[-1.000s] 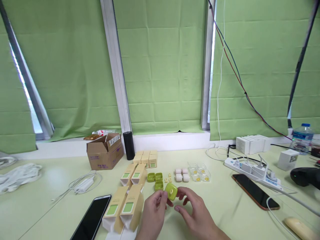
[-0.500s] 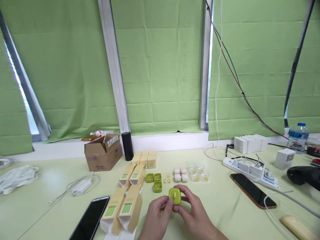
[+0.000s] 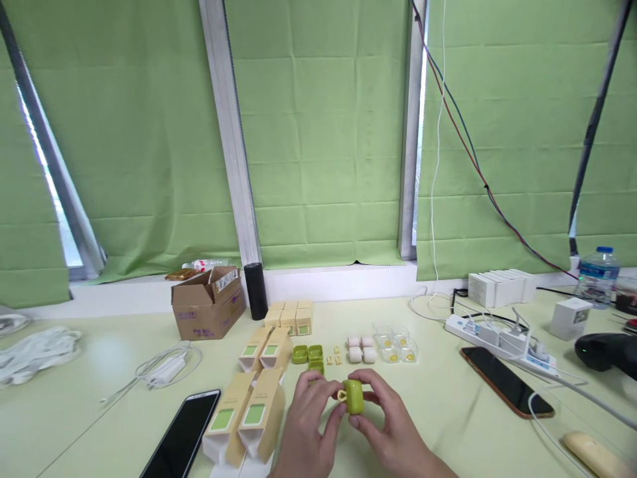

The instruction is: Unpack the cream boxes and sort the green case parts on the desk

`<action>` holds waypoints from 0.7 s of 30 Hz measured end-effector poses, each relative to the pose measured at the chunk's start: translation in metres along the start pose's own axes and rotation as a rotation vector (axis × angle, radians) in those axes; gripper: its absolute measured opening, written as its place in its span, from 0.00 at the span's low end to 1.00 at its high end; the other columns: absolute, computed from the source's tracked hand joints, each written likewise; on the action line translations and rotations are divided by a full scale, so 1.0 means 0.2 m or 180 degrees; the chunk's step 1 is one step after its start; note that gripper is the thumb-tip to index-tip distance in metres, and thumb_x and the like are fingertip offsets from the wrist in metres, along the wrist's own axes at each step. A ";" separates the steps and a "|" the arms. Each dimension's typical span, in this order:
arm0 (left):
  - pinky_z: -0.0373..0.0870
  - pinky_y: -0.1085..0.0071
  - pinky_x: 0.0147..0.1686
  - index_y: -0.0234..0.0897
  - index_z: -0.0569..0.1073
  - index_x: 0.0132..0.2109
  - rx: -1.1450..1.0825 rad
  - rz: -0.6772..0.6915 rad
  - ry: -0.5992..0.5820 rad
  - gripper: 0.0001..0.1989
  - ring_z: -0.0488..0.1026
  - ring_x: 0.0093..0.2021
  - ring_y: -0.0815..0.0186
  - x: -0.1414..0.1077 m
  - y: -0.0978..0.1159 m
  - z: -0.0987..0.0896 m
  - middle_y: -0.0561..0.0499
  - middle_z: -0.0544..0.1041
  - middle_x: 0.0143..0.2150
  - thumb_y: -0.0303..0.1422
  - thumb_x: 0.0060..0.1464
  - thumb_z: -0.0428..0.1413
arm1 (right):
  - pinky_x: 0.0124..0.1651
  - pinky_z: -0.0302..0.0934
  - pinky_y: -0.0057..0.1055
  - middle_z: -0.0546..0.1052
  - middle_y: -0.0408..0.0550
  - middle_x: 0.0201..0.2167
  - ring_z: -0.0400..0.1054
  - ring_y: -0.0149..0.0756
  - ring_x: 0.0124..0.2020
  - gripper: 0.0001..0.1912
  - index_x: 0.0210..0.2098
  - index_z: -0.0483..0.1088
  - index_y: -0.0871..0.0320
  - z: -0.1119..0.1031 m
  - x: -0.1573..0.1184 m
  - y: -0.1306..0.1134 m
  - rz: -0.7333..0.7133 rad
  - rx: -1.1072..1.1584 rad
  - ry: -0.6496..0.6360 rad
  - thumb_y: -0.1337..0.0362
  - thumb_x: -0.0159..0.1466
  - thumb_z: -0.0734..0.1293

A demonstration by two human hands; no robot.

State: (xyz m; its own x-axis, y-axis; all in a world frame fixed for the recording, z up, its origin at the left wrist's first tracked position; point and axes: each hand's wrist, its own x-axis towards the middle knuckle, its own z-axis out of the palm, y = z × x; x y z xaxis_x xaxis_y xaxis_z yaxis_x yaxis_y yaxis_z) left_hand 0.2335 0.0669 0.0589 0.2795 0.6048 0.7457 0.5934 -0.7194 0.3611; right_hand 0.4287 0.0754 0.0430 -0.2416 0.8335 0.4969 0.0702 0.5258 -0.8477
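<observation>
The right hand (image 3: 393, 421) holds a small green case (image 3: 355, 397) between thumb and fingers, index finger along its top edge and thumb at its lower edge. The left hand (image 3: 309, 421) has thumb and index finger drawn in narrow about the pale yellow loop (image 3: 342, 396) on the case's left side; whether they press on it cannot be told. Just beyond the left fingertips sit three green cups (image 3: 300, 354), the nearest partly hidden by those fingers. Straight beyond the fingertips of both hands lie small yellow pieces (image 3: 338, 360), then, a little farther off, a cluster of pinkish-white blocks (image 3: 355, 356), with clear cups (image 3: 409, 355) to its right. Left of the left fingers stand tan boxes (image 3: 263, 406), and past them lies a phone (image 3: 182, 435). Well to the right of the right fingers rests another phone (image 3: 505, 382), near a white power strip (image 3: 460, 325).
</observation>
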 end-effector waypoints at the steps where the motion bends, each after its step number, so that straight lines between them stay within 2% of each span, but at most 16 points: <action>1: 0.77 0.59 0.48 0.44 0.73 0.55 0.0009 -0.0005 0.0014 0.13 0.73 0.52 0.54 0.00 0.00 0.00 0.46 0.81 0.46 0.28 0.65 0.56 | 0.61 0.69 0.47 0.75 0.52 0.57 0.71 0.49 0.58 0.25 0.57 0.70 0.48 0.00 0.00 0.00 -0.0025 -0.0001 -0.0029 0.70 0.62 0.70; 11: 0.77 0.63 0.44 0.43 0.74 0.49 -0.0180 -0.0121 0.0062 0.07 0.75 0.48 0.57 -0.01 0.00 0.01 0.47 0.80 0.41 0.29 0.65 0.55 | 0.61 0.70 0.45 0.74 0.53 0.59 0.71 0.49 0.59 0.24 0.59 0.71 0.47 0.00 0.00 -0.02 -0.0111 0.0079 -0.0054 0.69 0.64 0.70; 16: 0.74 0.70 0.32 0.41 0.77 0.42 -0.0674 -0.0620 0.0096 0.07 0.77 0.35 0.63 -0.01 0.01 0.03 0.49 0.78 0.37 0.32 0.67 0.54 | 0.59 0.71 0.44 0.75 0.53 0.57 0.73 0.48 0.55 0.25 0.60 0.71 0.48 0.00 0.00 -0.01 -0.0190 0.0135 -0.0092 0.70 0.64 0.70; 21: 0.74 0.71 0.34 0.39 0.77 0.35 -0.1303 -0.1037 0.0156 0.08 0.77 0.33 0.64 -0.01 0.00 0.05 0.51 0.76 0.33 0.34 0.64 0.57 | 0.57 0.72 0.45 0.76 0.54 0.56 0.73 0.48 0.54 0.24 0.59 0.72 0.48 0.01 0.00 0.00 -0.0160 0.0167 -0.0144 0.70 0.65 0.70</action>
State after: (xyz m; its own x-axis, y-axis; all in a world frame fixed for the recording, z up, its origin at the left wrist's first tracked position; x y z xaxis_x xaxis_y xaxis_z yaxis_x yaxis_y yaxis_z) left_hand 0.2408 0.0690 0.0506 0.0881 0.8097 0.5801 0.2972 -0.5772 0.7606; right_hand 0.4268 0.0753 0.0430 -0.2871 0.7970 0.5313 0.0065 0.5563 -0.8310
